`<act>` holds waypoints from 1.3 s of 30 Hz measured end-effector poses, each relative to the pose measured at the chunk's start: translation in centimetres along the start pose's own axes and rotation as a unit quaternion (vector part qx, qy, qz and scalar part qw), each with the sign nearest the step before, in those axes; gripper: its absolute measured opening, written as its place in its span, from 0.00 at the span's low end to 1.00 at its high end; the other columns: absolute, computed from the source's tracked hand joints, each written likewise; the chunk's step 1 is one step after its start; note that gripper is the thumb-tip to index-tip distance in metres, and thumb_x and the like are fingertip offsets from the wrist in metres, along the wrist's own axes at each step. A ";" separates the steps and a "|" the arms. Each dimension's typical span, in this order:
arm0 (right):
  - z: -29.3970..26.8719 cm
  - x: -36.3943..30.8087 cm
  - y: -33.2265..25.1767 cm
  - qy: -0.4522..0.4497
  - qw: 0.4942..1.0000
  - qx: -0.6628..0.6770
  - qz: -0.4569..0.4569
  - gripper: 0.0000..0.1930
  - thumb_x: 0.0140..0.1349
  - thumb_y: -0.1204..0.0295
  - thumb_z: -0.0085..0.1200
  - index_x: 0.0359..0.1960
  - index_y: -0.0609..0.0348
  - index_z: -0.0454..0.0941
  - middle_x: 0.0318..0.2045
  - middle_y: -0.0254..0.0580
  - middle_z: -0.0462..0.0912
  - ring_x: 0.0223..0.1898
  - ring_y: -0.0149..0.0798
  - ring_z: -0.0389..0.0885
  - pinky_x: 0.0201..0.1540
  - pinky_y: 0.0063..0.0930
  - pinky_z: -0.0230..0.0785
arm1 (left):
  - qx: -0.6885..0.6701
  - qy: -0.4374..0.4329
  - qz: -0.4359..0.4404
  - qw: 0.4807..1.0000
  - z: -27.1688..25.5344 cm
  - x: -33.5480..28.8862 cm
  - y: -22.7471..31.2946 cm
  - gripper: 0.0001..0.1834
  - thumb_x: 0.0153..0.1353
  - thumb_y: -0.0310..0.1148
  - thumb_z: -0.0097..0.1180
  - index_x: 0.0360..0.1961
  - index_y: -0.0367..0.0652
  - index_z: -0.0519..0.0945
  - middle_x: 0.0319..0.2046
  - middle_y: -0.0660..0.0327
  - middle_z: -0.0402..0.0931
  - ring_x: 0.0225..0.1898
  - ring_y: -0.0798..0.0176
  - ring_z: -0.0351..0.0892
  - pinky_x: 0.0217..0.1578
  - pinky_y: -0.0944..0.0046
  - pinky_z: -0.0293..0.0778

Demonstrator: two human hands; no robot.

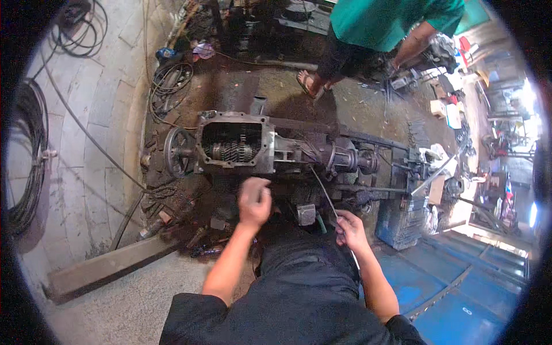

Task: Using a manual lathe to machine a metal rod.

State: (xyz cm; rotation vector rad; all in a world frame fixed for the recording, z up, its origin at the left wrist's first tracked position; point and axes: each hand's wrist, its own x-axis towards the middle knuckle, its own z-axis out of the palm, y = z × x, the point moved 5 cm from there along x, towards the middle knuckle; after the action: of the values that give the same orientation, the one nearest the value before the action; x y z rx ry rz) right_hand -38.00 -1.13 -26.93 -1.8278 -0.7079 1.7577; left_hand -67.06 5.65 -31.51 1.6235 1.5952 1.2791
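Observation:
In front of me lies a gearbox housing with its top uncovered, and a set of toothed gears shows inside. My left hand hovers just on the near side of the housing. Its fingers are loosely curled, the thumb stands apart, and no object shows in it; motion blurs it a little. Between the fingers of my right hand is a thin metal rod. The rod's far end reaches the shaft section right of the housing; whether it touches there I cannot tell.
A pulley wheel sits left of the housing. Another person in a green shirt stands beyond, at the upper right. Coiled cables lie by the wall, a long beam at the lower left. Blue metal panels fill the lower right.

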 end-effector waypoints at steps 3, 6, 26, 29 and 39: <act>0.4 -0.1 -0.3 0.003 1.000 0.008 0.016 0.18 0.68 0.70 0.47 0.56 0.65 0.69 0.20 0.33 0.68 0.13 0.26 0.64 0.14 0.24 0.63 | -0.074 -0.156 -0.018 0.985 6.7 -3.0 2.6 0.12 0.59 0.29 0.57 0.44 0.39 0.81 0.38 0.52 0.81 0.40 0.50 0.81 0.44 0.57 0.76; 0.3 -0.1 -0.3 0.015 1.000 -0.010 0.019 0.18 0.68 0.69 0.46 0.56 0.66 0.70 0.19 0.32 0.68 0.14 0.26 0.64 0.14 0.24 0.63 | -0.090 -0.226 0.008 0.970 9.6 -3.1 4.9 0.17 0.60 0.31 0.57 0.52 0.42 0.79 0.41 0.51 0.81 0.41 0.49 0.82 0.42 0.58 0.78; 5.8 3.4 -4.4 0.006 0.999 0.015 -0.033 0.09 0.64 0.75 0.44 0.29 0.66 0.76 0.20 0.36 0.74 0.18 0.31 0.72 0.19 0.28 0.66 | -0.017 -0.210 -0.060 0.976 11.9 -0.4 6.3 0.13 0.59 0.31 0.58 0.44 0.40 0.81 0.39 0.53 0.81 0.41 0.49 0.81 0.44 0.59 0.76; 5.3 5.4 -0.2 0.024 0.970 -0.137 -0.197 0.10 0.66 0.75 0.44 0.33 0.69 0.78 0.22 0.37 0.77 0.22 0.29 0.75 0.25 0.27 0.68 | 0.018 -0.267 -0.045 0.962 12.0 -1.8 6.9 0.20 0.53 0.26 0.52 0.49 0.44 0.76 0.43 0.52 0.78 0.46 0.46 0.79 0.46 0.57 0.75; -14.1 5.4 4.1 -0.114 0.981 -0.091 -0.125 0.12 0.66 0.71 0.53 0.44 0.67 0.78 0.27 0.37 0.81 0.28 0.27 0.77 0.31 0.22 0.72 | 0.188 -0.085 -0.193 0.959 16.5 -13.1 6.0 0.18 0.59 0.35 0.58 0.49 0.41 0.75 0.30 0.49 0.79 0.28 0.50 0.80 0.30 0.55 0.74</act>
State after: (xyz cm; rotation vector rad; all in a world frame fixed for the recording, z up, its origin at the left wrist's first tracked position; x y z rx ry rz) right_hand -23.63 -0.55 -33.17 -1.5793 -1.1696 1.7959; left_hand -47.98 -3.87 -36.50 1.4772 2.0045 0.6456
